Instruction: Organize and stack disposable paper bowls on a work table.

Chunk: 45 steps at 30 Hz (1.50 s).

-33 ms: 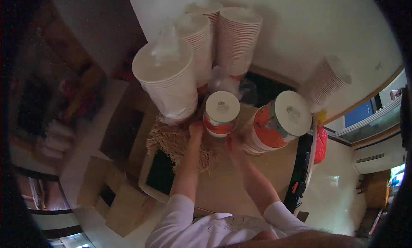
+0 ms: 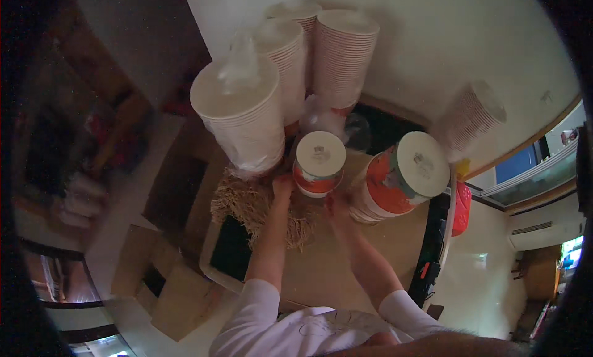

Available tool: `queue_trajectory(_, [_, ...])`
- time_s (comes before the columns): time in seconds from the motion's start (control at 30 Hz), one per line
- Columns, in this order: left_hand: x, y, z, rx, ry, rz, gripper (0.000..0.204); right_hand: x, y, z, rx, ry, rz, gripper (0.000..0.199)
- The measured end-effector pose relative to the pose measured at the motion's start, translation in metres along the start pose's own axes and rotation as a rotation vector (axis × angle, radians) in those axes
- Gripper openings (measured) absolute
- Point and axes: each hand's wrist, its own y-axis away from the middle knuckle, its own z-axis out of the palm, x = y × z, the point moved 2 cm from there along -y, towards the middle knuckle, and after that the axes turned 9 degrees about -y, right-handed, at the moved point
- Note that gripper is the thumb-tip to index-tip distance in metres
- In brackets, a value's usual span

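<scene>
A paper tub (image 2: 320, 153) with a white round base, a green band and an orange side stands upside down in front of me, its rim low. At its left side, my left hand (image 2: 283, 185) is closed on the lower edge; the fingertips are partly hidden. My right hand (image 2: 334, 204) grips the rim from the lower right, fingers mostly out of sight. Just right of it stands a larger stack of upside-down paper buckets (image 2: 386, 184) with the same orange and green print. Beneath my left forearm lies a heap of brown shredded paper or fibre (image 2: 244, 202).
Tall stacks of white paper buckets in clear plastic (image 2: 244, 119) rise at the back left, against the wall. Another stack (image 2: 472, 119) leans at the right. A brown cardboard sheet (image 2: 383, 252) covers much of the table. An open carton (image 2: 179, 295) sits on the floor at left.
</scene>
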Motion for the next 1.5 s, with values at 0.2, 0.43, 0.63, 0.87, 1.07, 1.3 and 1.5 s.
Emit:
queue_trajectory(0.2, [0.024, -0.013, -0.029, 0.1, 0.105, 0.047, 0.014, -0.014, -0.005, -0.014, 0.553, 0.333, -0.213, 0.016])
queue_trajectory(0.43, [-0.01, -0.007, -0.046, -0.091, 0.576, -0.253, 0.011, 0.012, 0.001, 0.023, 0.418, 0.351, -0.117, 0.014])
queue_trajectory(0.63, [0.007, -0.008, -0.04, -0.335, 0.969, -0.553, 0.011, -0.003, -0.01, -0.02, 0.484, 0.22, 0.018, 0.007])
queue_trajectory(0.87, [0.01, -0.01, -0.039, -0.198, 0.844, -0.296, 0.011, -0.009, -0.015, -0.029, 0.436, 0.164, 0.006, 0.008])
queue_trajectory(1.07, [0.014, -0.004, -0.069, -0.209, 1.036, -0.499, 0.012, 0.0, -0.012, 0.011, 0.609, 0.571, -0.006, 0.01])
queue_trajectory(1.3, [0.018, 0.001, -0.089, -0.26, 1.133, -0.664, 0.011, 0.012, -0.003, 0.037, 0.649, 0.449, -0.119, 0.01])
queue_trajectory(1.5, [0.02, -0.001, -0.076, -0.296, 1.265, -0.838, 0.024, 0.001, -0.01, 0.007, 0.022, 0.185, 0.062, 0.011])
